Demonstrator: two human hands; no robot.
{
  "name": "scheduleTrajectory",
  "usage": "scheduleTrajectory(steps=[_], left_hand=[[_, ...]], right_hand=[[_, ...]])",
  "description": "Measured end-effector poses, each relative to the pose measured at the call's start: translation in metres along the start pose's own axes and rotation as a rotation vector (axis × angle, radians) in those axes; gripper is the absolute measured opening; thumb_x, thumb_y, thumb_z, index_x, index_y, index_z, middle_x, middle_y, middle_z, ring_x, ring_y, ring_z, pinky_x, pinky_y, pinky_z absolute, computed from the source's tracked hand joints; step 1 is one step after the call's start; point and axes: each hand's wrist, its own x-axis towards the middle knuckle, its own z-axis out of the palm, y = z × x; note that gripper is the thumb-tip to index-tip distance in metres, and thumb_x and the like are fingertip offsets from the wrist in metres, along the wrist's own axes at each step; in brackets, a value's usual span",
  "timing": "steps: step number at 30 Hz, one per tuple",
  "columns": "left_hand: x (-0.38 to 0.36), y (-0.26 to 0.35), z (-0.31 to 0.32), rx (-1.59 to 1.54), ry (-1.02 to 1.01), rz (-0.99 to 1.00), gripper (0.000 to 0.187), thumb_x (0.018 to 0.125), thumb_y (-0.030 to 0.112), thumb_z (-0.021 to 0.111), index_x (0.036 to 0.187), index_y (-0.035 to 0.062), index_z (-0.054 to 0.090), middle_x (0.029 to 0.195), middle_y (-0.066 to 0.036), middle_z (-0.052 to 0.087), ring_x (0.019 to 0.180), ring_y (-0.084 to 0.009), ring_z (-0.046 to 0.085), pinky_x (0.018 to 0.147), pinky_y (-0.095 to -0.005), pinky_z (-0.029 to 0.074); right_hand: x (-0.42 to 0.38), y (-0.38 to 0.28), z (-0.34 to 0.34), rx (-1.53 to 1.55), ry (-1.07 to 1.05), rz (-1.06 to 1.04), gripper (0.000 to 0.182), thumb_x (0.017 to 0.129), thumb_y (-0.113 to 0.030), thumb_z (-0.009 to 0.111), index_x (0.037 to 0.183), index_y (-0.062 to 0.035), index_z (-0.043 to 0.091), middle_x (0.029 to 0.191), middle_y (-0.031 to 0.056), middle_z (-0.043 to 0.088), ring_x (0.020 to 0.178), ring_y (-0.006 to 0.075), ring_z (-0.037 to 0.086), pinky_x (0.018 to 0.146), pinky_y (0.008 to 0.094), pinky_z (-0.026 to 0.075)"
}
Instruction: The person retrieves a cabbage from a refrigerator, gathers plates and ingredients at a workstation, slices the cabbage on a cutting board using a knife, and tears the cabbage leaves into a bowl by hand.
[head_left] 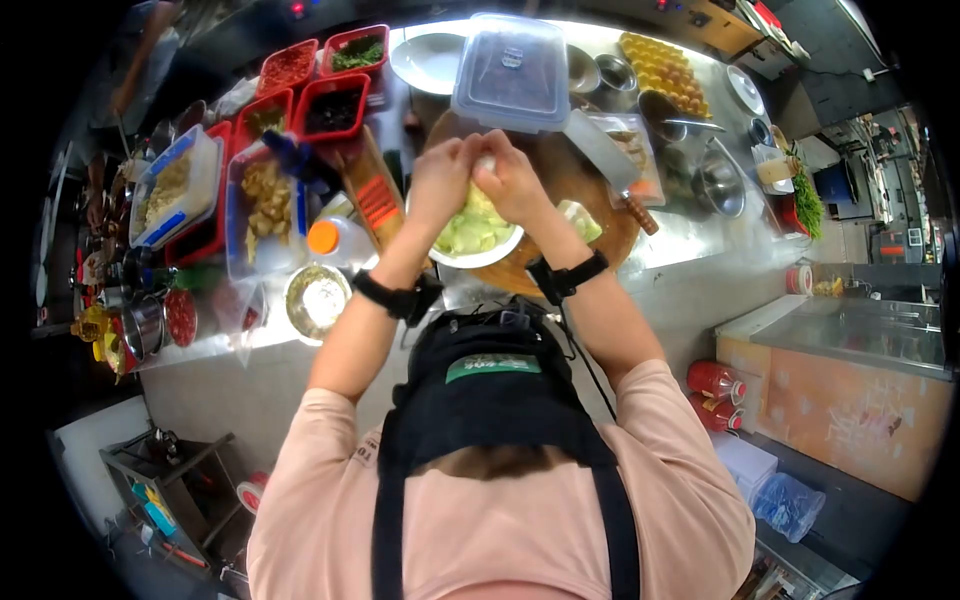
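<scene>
My left hand [442,178] and my right hand [512,183] meet above a white bowl [490,259]. Both have their fingers closed around a pale piece of cabbage [485,178], mostly hidden by the fingers. Torn light-green cabbage leaves [472,232] fill the bowl below. The bowl stands on a round wooden chopping board [610,245]. Right of it, another chunk of cabbage [580,222] lies on the wood. A cleaver [600,150] rests across the board's right side, its wooden handle pointing toward me.
Beyond the board stands a lidded plastic container [512,75]. Red baskets [332,107], a tub of pale chunks [266,205], an orange-capped bottle [325,238] and a metal bowl [318,302] crowd the left. Egg trays [665,72] and a steel bowl [718,185] are at right.
</scene>
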Motion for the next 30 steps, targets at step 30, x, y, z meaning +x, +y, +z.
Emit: scheduleTrajectory(steps=[30], left_hand=[[0.006,-0.026,0.022,0.092,0.121,0.277,0.026,0.095,0.025,0.056,0.088,0.0009,0.064,0.076,-0.015,0.064,0.070,-0.0284,0.061,0.065,-0.0390,0.046]], right_hand=[[-0.034,0.081,-0.038,0.136,0.605,0.386,0.024,0.090,-0.021,0.060,0.095,0.0009,0.050,0.083,0.0095,0.055,0.076,0.0167,0.053,0.069,0.0326,0.045]])
